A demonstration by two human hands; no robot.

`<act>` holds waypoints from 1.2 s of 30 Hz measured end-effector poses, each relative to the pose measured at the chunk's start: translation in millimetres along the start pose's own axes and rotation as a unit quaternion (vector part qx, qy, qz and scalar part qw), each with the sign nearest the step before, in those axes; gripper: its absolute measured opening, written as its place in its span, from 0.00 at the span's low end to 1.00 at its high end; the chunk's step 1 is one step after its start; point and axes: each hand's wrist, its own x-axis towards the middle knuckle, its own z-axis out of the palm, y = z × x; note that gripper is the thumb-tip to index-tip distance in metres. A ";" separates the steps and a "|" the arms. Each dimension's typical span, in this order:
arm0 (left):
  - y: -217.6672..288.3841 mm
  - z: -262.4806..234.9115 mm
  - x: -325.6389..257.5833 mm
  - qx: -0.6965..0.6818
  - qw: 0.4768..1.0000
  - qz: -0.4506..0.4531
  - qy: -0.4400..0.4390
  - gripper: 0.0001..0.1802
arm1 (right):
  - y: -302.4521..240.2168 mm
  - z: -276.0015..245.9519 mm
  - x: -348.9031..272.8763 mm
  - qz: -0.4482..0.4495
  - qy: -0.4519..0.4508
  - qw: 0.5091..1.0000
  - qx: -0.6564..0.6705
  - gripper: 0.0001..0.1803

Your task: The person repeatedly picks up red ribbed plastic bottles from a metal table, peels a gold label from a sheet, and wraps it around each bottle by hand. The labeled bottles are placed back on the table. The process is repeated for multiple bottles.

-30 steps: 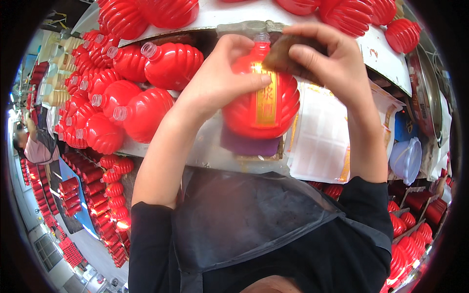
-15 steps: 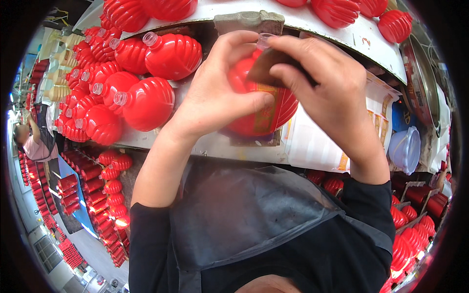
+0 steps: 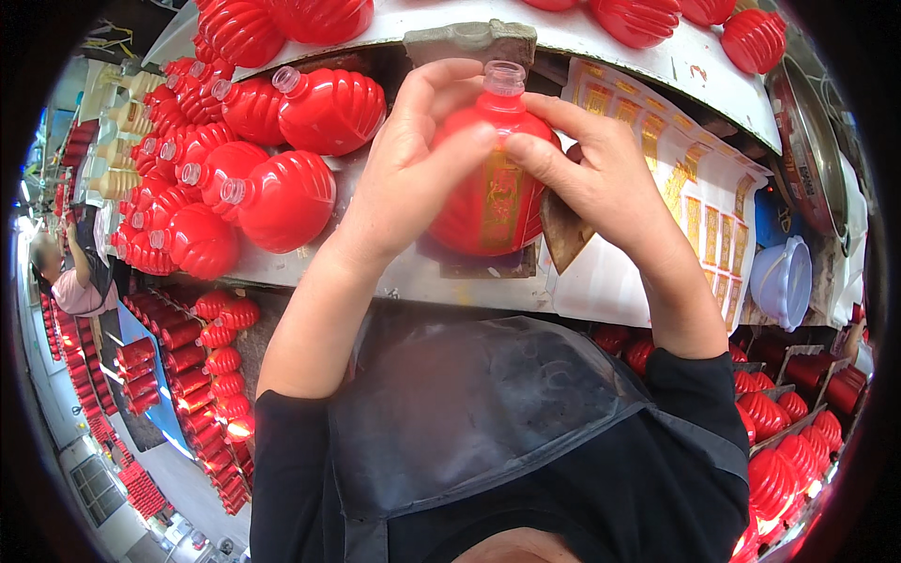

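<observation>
A round red bottle [image 3: 458,223] with a clear, uncapped neck stands in front of me, a gold-and-red label strip [image 3: 502,199] running down its front. My left hand [image 3: 402,167] wraps its left side, thumb across the shoulder by the label's upper end. My right hand [image 3: 608,167] grips the other side, with thumb and forefinger at the shoulder below the neck. A flat brown scraper [image 3: 567,236] juts out beneath the right palm; the fingers around it are mostly hidden.
Several red bottles [image 3: 286,202] lie on the left of the white bench [image 3: 432,283]. Sheets of gold labels [image 3: 690,197] spread out on the right, near a pale blue bucket [image 3: 782,284]. More red bottles [image 3: 638,21] line a raised white shelf. Another person [image 3: 75,281] is at far left.
The scraper has gone from across the bottle's upper front to below my right palm. My right hand has shifted down from the neck onto the shoulder, uncovering the label sheets.
</observation>
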 end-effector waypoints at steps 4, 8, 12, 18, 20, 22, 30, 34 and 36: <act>-1.8 -1.0 -1.9 0.054 0.998 0.016 -0.007 0.29 | 2.1 3.5 -0.9 0.029 0.011 0.999 0.028 0.32; -6.3 1.7 -1.2 0.024 0.999 0.020 0.013 0.29 | -2.2 3.0 -1.4 0.025 0.015 0.999 0.029 0.31; -6.3 -1.0 -0.8 0.049 0.999 0.015 -0.008 0.29 | -2.7 1.6 -0.8 0.030 0.004 0.999 0.038 0.32; -6.4 -5.3 -5.6 0.093 0.995 0.037 -0.020 0.31 | 6.9 1.0 -8.1 -0.076 0.007 0.993 -0.095 0.32; -8.2 -6.9 -5.2 0.125 0.991 0.052 -0.022 0.31 | 9.8 2.9 -7.5 -0.010 0.001 1.000 0.002 0.31; -10.3 -9.3 -0.8 0.092 0.995 0.040 -0.010 0.31 | 11.6 1.4 -3.1 0.005 -0.006 0.999 0.050 0.27; -10.6 -13.1 0.7 -0.022 1.000 -0.004 -0.015 0.38 | 2.5 -29.2 10.7 0.041 0.040 0.958 0.280 0.13; -7.8 -15.4 -0.5 0.115 0.992 0.037 -0.037 0.47 | -11.1 -7.4 13.7 -0.274 0.141 0.941 -0.140 0.15; -6.4 -15.1 0.1 0.109 0.993 0.029 -0.032 0.49 | -14.2 -2.7 16.9 -0.308 0.184 0.915 -0.182 0.15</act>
